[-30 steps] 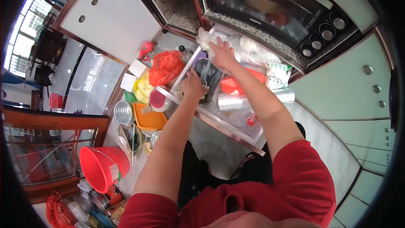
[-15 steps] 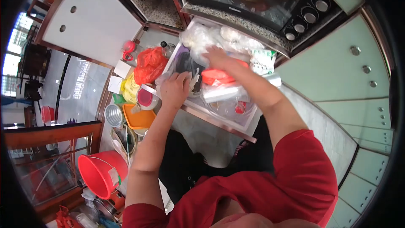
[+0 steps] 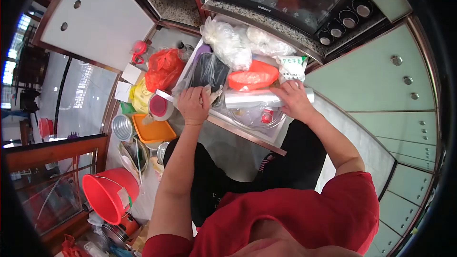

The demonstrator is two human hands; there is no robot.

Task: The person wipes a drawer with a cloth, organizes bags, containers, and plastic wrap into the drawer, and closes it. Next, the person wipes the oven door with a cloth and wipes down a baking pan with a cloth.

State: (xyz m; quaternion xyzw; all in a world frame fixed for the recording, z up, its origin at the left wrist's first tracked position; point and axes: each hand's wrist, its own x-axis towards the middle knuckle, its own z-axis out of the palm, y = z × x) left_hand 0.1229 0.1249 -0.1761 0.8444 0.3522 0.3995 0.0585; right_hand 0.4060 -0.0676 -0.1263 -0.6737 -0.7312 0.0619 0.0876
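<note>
A person wears a red shirt (image 3: 304, 216), its short sleeves (image 3: 166, 245) ending above the elbows, with black trousers (image 3: 304, 147) showing beyond the shirt.

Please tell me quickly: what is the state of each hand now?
Left hand: beside the black bundle; open or closed cannot be told.
Right hand: on the clear plastic roll; whether gripping cannot be told.

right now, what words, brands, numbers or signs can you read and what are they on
"Galanz": oven
"PE手套": white packet; smaller print below too blurred
Sticker on red bucket: too small to read
Marks on oven glass: too small to read
</note>
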